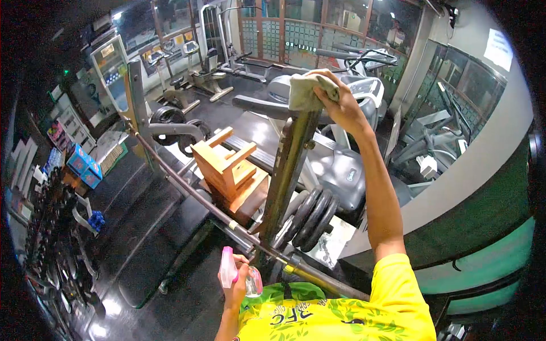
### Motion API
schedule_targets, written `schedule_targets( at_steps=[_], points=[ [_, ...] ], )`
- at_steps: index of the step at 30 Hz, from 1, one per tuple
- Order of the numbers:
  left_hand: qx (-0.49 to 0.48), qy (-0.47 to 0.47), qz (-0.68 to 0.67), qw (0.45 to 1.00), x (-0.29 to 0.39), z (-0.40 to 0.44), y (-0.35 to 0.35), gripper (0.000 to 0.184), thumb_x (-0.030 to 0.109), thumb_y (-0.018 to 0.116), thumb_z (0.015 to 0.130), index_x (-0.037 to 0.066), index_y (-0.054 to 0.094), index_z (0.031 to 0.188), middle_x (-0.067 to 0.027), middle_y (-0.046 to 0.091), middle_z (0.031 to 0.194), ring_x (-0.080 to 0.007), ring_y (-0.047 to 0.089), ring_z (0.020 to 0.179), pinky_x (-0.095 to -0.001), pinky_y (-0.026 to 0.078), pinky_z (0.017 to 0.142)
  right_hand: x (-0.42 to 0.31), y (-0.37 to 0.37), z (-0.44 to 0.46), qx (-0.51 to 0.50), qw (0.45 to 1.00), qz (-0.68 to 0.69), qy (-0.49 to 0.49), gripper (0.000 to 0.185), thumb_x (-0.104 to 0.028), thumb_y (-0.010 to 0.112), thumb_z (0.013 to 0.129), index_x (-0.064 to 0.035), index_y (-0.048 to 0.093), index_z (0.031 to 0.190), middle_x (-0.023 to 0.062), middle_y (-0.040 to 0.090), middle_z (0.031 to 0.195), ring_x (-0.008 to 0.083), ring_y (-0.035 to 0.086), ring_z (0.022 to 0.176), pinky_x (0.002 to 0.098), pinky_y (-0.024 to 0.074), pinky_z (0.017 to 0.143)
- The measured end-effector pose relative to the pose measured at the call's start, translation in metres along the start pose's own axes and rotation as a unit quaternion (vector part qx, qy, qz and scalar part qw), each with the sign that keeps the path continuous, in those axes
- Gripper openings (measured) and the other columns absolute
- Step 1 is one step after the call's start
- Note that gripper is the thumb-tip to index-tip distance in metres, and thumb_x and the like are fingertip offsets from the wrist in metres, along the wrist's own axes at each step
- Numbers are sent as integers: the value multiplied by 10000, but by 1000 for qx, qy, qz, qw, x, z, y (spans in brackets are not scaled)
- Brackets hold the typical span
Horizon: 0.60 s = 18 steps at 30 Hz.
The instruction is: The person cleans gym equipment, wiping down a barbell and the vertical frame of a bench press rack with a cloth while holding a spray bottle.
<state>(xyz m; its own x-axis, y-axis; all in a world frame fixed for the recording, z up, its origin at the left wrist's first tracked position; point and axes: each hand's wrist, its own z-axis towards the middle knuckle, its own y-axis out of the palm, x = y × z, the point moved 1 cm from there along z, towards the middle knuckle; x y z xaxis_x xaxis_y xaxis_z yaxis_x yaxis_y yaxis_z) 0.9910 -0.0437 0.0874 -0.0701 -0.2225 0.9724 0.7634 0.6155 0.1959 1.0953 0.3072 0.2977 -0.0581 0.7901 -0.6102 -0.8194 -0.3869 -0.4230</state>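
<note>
My right hand is raised at the top of a black rack upright, its fingers closed around a light grey cloth. The cloth is pressed over the upper end of that post. Close to my chest, my left hand grips a spray bottle with a pink and white trigger head and a clear body. A long barbell runs diagonally across the rack, passing just in front of the left hand. Part of the bottle is hidden by my fingers.
Black weight plates hang low beside the upright. Behind the bar stands a wooden step box, with a padded bench nearer. Dumbbells line the left side, and a treadmill is beyond the post. A mirror is on the right wall.
</note>
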Motion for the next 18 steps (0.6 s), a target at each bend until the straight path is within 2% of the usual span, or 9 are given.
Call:
schedule_targets(
  at_steps=[3, 6, 8, 9, 12, 14, 16, 17, 18],
  points=[
    [3, -2, -5, 1000, -9, 1, -7, 112, -12, 554, 845, 6, 513, 947, -48, 554, 821, -94, 568, 622, -253, 473, 601, 12, -5, 10, -6, 1000, 28, -5, 252, -227, 552, 910, -56, 541, 1096, 64, 601, 969, 142, 536, 891, 269, 436, 817],
    [-4, -5, 5, 1000, -12, -4, -10, 107, -7, 557, 846, 7, 513, 942, -46, 552, 817, -92, 569, 621, -250, 470, 596, 19, -4, 18, 7, 999, 38, 30, 229, -157, 534, 890, -36, 547, 1084, 61, 598, 964, 140, 527, 887, 269, 429, 821],
    [-12, -3, -2, 1000, -10, -7, -11, 100, -2, 556, 851, 8, 512, 940, -48, 553, 823, -90, 569, 620, -246, 467, 593, 28, -1, 22, 64, 986, 124, 92, 292, -197, 572, 902, -20, 538, 1131, 18, 583, 970, 90, 498, 875, 225, 413, 769],
    [-13, -4, -2, 1000, -10, -9, -12, 100, -2, 556, 851, 8, 512, 940, -48, 553, 823, -90, 569, 620, -246, 467, 593, 32, -3, 22, 62, 975, 150, 155, 309, -208, 579, 896, -26, 536, 1142, 21, 580, 978, 101, 498, 896, 225, 403, 788],
    [-20, -9, -19, 1000, -11, -14, -11, 105, -6, 560, 849, 10, 513, 943, -48, 554, 831, -89, 566, 617, -243, 465, 594, 46, -2, 26, 54, 987, 72, 130, 296, -219, 582, 894, -38, 545, 1125, 15, 580, 974, 108, 503, 880, 233, 404, 790],
    [-10, -14, -28, 999, -11, -17, -11, 109, -11, 568, 844, 11, 517, 938, -45, 555, 834, -86, 565, 620, -239, 461, 596, 39, 0, 27, 48, 988, 70, 132, 294, -234, 588, 889, -46, 551, 1112, 14, 585, 965, 110, 505, 876, 248, 410, 783],
    [-5, -14, -27, 1000, -17, -19, -16, 121, -19, 572, 835, 12, 518, 938, -44, 556, 835, -86, 564, 622, -238, 459, 598, 34, 2, 25, 89, 969, 121, 195, 297, -130, 479, 837, -40, 561, 1108, 55, 592, 973, 145, 524, 871, 278, 436, 777],
    [-6, -16, -17, 1000, -22, -20, -20, 123, -21, 570, 834, 11, 518, 940, -46, 558, 837, -87, 564, 624, -239, 459, 600, 53, 1, 26, 99, 961, 157, 203, 283, -164, 500, 870, -51, 550, 1125, 40, 595, 955, 129, 542, 835, 274, 451, 710],
    [-7, -18, -8, 1000, -26, -20, -22, 126, -23, 567, 832, 11, 518, 943, -47, 560, 839, -89, 564, 625, -239, 459, 602, 71, -2, 23, 98, 961, 156, 204, 283, -164, 500, 870, -51, 550, 1125, 40, 595, 955, 129, 542, 835, 274, 451, 710]
  ],
)
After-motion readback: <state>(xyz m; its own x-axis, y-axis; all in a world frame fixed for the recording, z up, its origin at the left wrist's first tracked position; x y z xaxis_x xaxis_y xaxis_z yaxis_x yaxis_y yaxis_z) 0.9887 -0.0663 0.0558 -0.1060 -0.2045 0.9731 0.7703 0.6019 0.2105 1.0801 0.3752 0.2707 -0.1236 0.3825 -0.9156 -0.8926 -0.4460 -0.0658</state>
